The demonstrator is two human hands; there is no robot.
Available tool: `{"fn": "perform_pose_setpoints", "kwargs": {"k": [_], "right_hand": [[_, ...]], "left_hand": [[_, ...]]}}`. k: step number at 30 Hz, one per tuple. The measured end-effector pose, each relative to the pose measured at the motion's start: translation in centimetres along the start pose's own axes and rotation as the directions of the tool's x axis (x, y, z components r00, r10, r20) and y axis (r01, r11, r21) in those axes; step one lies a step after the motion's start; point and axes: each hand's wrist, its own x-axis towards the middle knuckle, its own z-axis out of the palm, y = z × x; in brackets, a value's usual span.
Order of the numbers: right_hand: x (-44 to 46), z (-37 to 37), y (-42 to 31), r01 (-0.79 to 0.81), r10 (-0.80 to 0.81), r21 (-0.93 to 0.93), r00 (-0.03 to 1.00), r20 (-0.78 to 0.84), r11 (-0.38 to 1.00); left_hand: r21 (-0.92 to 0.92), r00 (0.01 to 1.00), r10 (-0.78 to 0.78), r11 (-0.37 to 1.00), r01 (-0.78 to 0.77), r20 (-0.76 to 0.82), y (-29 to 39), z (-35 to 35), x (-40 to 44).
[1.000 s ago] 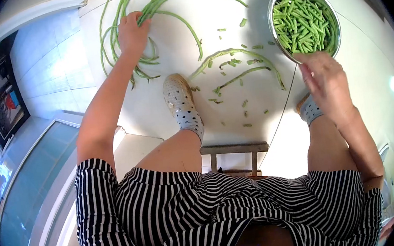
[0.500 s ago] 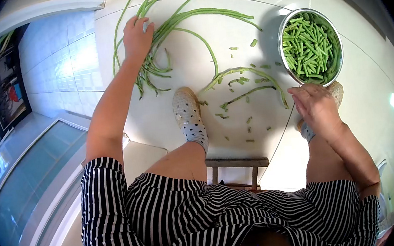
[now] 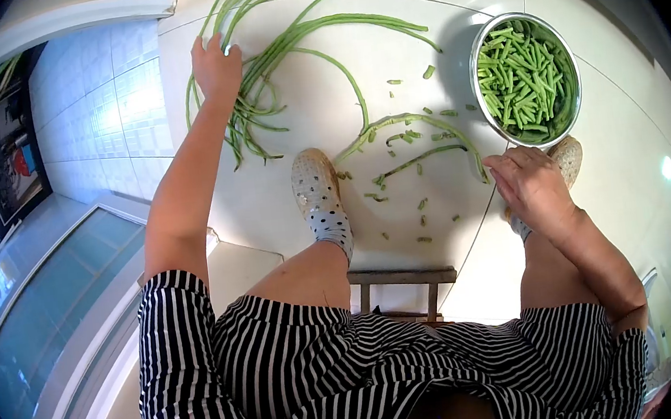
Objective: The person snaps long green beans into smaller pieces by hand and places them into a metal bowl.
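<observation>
My left hand (image 3: 217, 70) is at the left side of a loose pile of yardlong beans (image 3: 293, 38) on the floor. Its thumb and fingers close round some of the strands. Just below the rim of a metal bowl (image 3: 578, 106) is my right hand (image 3: 535, 180), fingers curled together in a pinch; anything between the fingertips is too small or hidden to make out. The bowl holds many short cut bean pieces (image 3: 520, 80). Near the right hand, a curved pale bean (image 3: 458, 127) and a darker, withered one (image 3: 421, 164) lie on the tiles.
Small bean scraps (image 3: 422, 203) are scattered over the floor tiles between my shoes. My left shoe (image 3: 316, 183) stands below the bean pile, and my right shoe (image 3: 566, 159) is beside the bowl. Under me is a low stool (image 3: 402, 277). A sliding door frame (image 3: 63, 263) runs along the left.
My left hand has moved a little to the left, and the strands at the pile's left side have shifted with it. My right hand stays by the bowl, nearly still.
</observation>
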Motion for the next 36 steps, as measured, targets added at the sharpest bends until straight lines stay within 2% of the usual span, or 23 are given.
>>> {"fn": "perform_pose_setpoints", "kwargs": {"k": [2, 3, 5, 6, 8, 11, 14, 18, 20, 21, 23, 24, 26, 27, 28, 30, 32, 33, 34, 35, 36], "right_hand": [[0.0, 0.1, 0.1, 0.009, -0.009, -0.006, 1.0, -0.002, 1.0], [0.0, 0.1, 0.0, 0.018, -0.018, 0.007, 1.0, -0.01, 1.0], [0.0, 0.2, -0.1, 0.024, -0.023, 0.021, 1.0, -0.017, 0.999], [0.0, 0.3, -0.2, 0.033, -0.033, 0.007, 0.999, -0.006, 0.999], [0.2, 0.3, -0.3, 0.042, -0.042, -0.009, 0.999, 0.005, 0.999], [0.2, 0.6, -0.2, 0.051, -0.051, 0.009, 0.999, -0.005, 0.999], [0.1, 0.6, -0.1, 0.067, -0.067, -0.018, 0.998, 0.007, 0.998], [-0.1, 0.7, -0.1, 0.063, -0.063, -0.017, 0.998, 0.002, 0.998], [-0.1, 0.6, -0.1, 0.057, -0.057, -0.011, 0.998, -0.004, 0.998], [-0.1, 0.4, 0.0, 0.059, -0.059, -0.019, 0.998, 0.01, 0.998], [-0.1, 0.4, 0.1, 0.053, -0.053, -0.029, 0.998, 0.027, 0.998], [-0.1, 0.3, 0.2, 0.017, -0.017, 0.011, 1.0, 0.013, 1.0], [0.1, 0.2, 0.0, -0.029, 0.029, 0.052, 1.0, -0.001, 0.998], [0.5, -0.2, -0.3, -0.066, 0.083, 0.184, 0.993, -0.085, 0.981], [0.9, -0.6, -0.4, -0.088, 0.145, 0.313, 0.976, -0.163, 0.946], [1.6, -1.7, -0.3, -0.093, 0.154, 0.316, 0.973, -0.174, 0.944], [2.6, -2.6, -0.6, -0.081, 0.24, 0.407, 0.903, -0.357, 0.91], [3.0, -2.5, -0.5, -0.091, 0.249, 0.405, 0.9, -0.356, 0.91], [3.3, -2.4, -0.5, -0.025, 0.351, 0.673, 0.867, -0.354, 0.739], [3.4, -2.3, -0.4, 0.065, 0.449, 0.867, 0.835, -0.318, 0.494], [3.4, -2.7, -0.4, 0.054, 0.46, 0.869, 0.831, -0.312, 0.492]], "left_hand": [[-0.143, 0.984, 0.164, 0.978, -0.153, 0.067, 1.8, -2.2, 0.5], [-0.145, 0.984, 0.165, 0.977, -0.154, 0.068, 2.6, -1.9, 0.4], [-0.287, 0.927, 0.171, 0.955, -0.073, 0.334, 4.7, -1.1, -0.2], [-0.289, 0.926, 0.173, 0.955, -0.073, 0.337, 5.4, -0.7, -0.7], [-0.16, 0.891, 0.162, 0.982, -0.102, 0.425, 6.3, -0.1, -1.7], [-0.075, 0.861, 0.175, 0.985, -0.158, 0.477, 6.0, 0.4, -1.8], [-0.113, 0.873, 0.125, 0.99, -0.081, 0.471, 5.2, 0.2, -1.8], [-0.174, 0.887, 0.126, 0.983, -0.053, 0.443, 4.3, -1.7, -1.1], [-0.197, 0.871, -0.01, 0.973, 0.123, 0.491, 4.5, -3.1, -0.7], [-0.2, 0.87, -0.006, 0.972, 0.12, 0.494, 4.6, -3.5, -0.7], [-0.53, 0.926, 0.028, 0.827, 0.19, 0.377, 4.7, -4.3, -0.9], [-0.534, 0.924, 0.034, 0.824, 0.189, 0.38, 4.9, -4.8, -0.9], [-0.714, 0.943, 0.091, 0.678, 0.176, 0.32, 5.4, -6.4, -1.2], [-0.771, 0.931, 0.054, 0.578, 0.265, 0.361, 7.1, -8.3, -1.5], [-0.775, 0.93, 0.061, 0.574, 0.265, 0.363, 7.9, -9.9, -1.6], [-0.836, 0.914, 0.14, 0.475, 0.275, 0.38, 9.3, -12.6, -1.9], [-0.837, 0.906, 0.141, 0.46, 0.297, 0.399, 10.7, -15.5, -2.4], [-0.825, 0.904, 0.141, 0.484, 0.292, 0.403, 11.8, -17.2, -2.7], [-0.814, 0.893, 0.11, 0.472, 0.338, 0.435, 12.4, -18.4, -3.2], [-0.801, 0.888, 0.121, 0.5, 0.331, 0.443, 13.1, -19.8, -3.6], [-0.786, 0.882, 0.131, 0.526, 0.325, 0.453, 13.7, -20.9, -4.0]]}}
